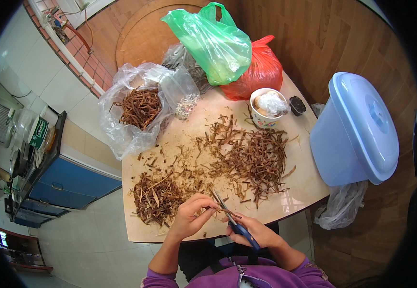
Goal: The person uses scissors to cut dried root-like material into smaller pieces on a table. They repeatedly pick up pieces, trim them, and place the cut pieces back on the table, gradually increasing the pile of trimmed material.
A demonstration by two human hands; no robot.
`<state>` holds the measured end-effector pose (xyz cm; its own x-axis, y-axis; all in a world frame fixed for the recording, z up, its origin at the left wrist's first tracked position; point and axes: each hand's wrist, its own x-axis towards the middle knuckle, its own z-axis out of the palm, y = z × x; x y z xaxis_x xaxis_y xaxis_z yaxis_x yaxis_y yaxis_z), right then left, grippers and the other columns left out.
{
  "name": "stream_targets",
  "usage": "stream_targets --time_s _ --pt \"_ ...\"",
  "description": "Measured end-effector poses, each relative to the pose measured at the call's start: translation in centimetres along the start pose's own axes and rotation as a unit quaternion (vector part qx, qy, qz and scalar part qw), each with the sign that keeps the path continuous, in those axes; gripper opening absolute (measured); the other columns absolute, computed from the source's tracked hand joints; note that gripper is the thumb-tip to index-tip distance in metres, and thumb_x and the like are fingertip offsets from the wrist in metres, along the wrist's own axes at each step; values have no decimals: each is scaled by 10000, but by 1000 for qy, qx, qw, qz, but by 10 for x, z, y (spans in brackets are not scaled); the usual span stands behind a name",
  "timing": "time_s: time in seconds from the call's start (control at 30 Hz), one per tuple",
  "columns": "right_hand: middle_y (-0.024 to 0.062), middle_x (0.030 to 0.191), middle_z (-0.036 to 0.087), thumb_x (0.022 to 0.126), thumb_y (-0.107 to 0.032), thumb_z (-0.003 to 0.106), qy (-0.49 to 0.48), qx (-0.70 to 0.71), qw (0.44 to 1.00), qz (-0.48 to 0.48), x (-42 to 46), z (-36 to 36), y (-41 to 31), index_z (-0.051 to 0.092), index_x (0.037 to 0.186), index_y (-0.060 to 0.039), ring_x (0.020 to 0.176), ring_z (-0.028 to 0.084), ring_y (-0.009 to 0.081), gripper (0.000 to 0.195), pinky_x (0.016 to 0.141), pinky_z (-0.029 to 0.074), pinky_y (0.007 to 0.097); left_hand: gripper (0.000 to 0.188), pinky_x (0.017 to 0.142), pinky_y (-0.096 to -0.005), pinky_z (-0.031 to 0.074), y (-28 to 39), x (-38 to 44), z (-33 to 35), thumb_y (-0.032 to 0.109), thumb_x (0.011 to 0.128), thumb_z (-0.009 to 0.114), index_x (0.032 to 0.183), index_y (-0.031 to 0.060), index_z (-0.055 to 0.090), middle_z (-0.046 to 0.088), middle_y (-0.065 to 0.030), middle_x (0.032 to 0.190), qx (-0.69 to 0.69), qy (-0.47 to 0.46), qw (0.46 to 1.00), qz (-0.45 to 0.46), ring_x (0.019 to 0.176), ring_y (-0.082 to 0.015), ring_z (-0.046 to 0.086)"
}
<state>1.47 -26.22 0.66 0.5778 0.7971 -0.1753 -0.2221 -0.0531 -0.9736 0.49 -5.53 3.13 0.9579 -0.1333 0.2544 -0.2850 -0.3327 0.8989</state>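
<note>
My left hand pinches a thin brown dried stem between thumb and fingers near the table's front edge. Blue-handled scissors are in my right hand, their blades slanting up to the left across the stem. Left of my hands is a heap of short brown pieces. A larger spread of longer dried stems covers the right-middle of the table. Pale crumbs and bits are scattered between the two heaps. At the back left, an opened clear plastic bag holds more brown stems.
Toward the back of the table are a green plastic bag, a tied red bag, a paper tub and a small dark container. A lidded blue bucket stands beside the right edge. Blue cabinets are at left.
</note>
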Motion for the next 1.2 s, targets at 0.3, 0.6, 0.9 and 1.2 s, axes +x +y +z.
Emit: stream_targets --time_s 0.3,0.6,0.9,1.2 --pt "54 891 499 745 -33 521 -17 26 999 17 1 2 1 390 1173 8 783 505 105 450 736 423 225 160 703 -261 453 3 -4 2 -36 707 614 856 23 605 581 -87 848 36 9 999 -2 797 -182 575" --pt "8 756 499 766 -64 514 -2 -2 1000 22 4 4 10 443 1106 -15 681 484 82 350 631 407 216 141 662 -262 454 -7 -12 4 -36 725 588 857 14 594 572 -98 837 13 19 999 -34 767 -188 566" --pt "-19 665 463 777 -86 527 -5 51 998 48 14 16 29 460 1075 -14 539 435 57 314 501 360 188 114 683 -224 470 -25 -29 3 -40 762 564 875 -35 567 521 -72 872 -36 25 991 -126 794 -124 547" --pt "-10 614 449 733 -43 521 0 112 985 130 23 27 30 485 1063 -13 493 430 69 334 452 353 193 93 654 -227 473 -41 -46 4 -38 774 554 868 -37 550 509 -60 853 -104 97 973 -183 737 -126 567"
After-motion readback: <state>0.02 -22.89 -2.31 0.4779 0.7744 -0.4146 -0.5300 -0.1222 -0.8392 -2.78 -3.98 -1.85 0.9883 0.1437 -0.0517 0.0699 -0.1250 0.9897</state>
